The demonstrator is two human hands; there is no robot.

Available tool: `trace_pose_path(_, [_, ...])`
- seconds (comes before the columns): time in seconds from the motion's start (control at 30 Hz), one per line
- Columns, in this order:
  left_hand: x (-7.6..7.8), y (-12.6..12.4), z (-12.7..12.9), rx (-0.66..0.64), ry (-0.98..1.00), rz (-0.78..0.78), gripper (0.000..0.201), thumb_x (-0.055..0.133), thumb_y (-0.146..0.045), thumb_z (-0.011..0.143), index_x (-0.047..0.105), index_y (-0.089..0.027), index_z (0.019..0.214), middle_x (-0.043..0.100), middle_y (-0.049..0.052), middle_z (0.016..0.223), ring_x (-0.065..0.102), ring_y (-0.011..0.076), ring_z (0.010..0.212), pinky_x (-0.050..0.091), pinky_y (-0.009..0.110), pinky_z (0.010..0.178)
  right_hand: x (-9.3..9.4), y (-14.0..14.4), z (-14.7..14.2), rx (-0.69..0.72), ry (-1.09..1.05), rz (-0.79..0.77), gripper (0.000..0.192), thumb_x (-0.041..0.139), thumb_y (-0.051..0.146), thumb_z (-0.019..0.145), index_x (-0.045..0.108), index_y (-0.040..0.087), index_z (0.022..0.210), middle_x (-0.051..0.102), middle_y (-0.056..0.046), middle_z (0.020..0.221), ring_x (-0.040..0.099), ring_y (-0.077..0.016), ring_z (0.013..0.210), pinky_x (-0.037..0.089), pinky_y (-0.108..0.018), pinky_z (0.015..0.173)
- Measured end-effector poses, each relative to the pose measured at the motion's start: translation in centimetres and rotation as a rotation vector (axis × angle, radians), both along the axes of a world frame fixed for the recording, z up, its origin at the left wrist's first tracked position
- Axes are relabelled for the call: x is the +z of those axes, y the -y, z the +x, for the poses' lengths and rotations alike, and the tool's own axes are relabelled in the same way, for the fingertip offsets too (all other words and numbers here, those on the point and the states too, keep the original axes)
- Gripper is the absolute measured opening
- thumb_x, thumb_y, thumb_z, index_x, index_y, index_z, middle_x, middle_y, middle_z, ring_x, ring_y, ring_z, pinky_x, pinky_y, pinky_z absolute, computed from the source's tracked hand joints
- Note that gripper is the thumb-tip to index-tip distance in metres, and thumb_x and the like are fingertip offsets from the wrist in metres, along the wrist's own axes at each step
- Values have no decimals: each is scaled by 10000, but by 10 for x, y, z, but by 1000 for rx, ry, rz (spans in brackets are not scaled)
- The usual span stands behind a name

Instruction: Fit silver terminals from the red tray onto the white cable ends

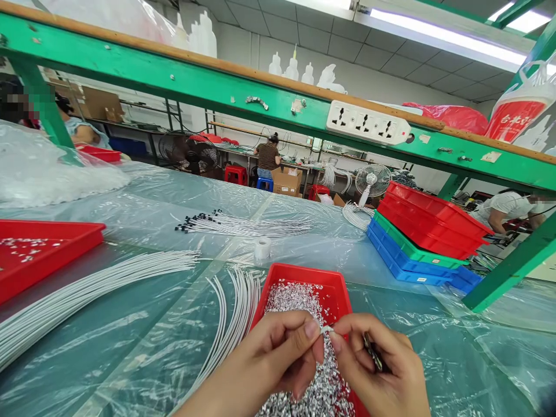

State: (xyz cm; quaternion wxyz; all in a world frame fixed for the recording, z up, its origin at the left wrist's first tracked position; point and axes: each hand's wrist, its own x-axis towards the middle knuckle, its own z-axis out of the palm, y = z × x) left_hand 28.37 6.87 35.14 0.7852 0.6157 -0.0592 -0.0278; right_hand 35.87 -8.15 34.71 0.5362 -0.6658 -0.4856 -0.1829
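Note:
Over a red tray of small shiny silver bits, both hands meet at their fingertips. My left hand is closed, thumb and forefinger pinching a short white piece that looks like a cable end. The other side of that piece is pinched by my right hand. A dark metal tool, perhaps tweezers, is tucked in the curled fingers of the right hand; most of it is hidden. White cables lie left of the tray, passing behind my left forearm.
A bundle of white cables and a red tray lie at left. Farther back are black-ended cables and a white roll. Stacked bins stand right, below a green shelf beam. People work beyond.

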Motion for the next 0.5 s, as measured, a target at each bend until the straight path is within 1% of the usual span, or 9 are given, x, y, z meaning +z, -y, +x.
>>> trace_pose_path(0.17, [9, 5, -5, 146, 21, 137, 443, 510, -575, 888, 511, -192, 667, 429, -57, 489, 279, 94, 449, 204, 235, 453, 0, -1, 0, 19, -9, 5, 154, 572, 114, 866, 604, 264, 883, 305, 108, 546, 307, -75, 385, 284, -155, 381])
trace_pose_path(0.27, [12, 8, -8, 218, 53, 235, 432, 482, -533, 905, 517, -189, 646, 462, -35, 523, 356, 110, 498, 255, 247, 494, 1, -1, 0, 14, -18, 3, 154, 580, 116, 865, 607, 266, 879, 302, 109, 543, 302, -73, 380, 282, -149, 378])
trace_pose_path(0.37, [11, 7, -8, 275, 94, 311, 404, 492, -478, 905, 556, -179, 642, 488, -19, 550, 387, 117, 521, 276, 251, 500, 2, 0, -1, -10, -29, -1, 122, 598, 135, 866, 624, 253, 856, 319, 106, 524, 325, -75, 370, 303, -148, 375])
trace_pose_path(0.5, [5, 2, -1, 372, 84, 313, 331, 560, -439, 879, 602, -167, 696, 532, -14, 589, 364, 94, 478, 253, 231, 444, 2, 4, -7, -36, -19, -52, 98, 600, 150, 852, 651, 216, 800, 361, 92, 484, 353, -90, 344, 334, -174, 357])
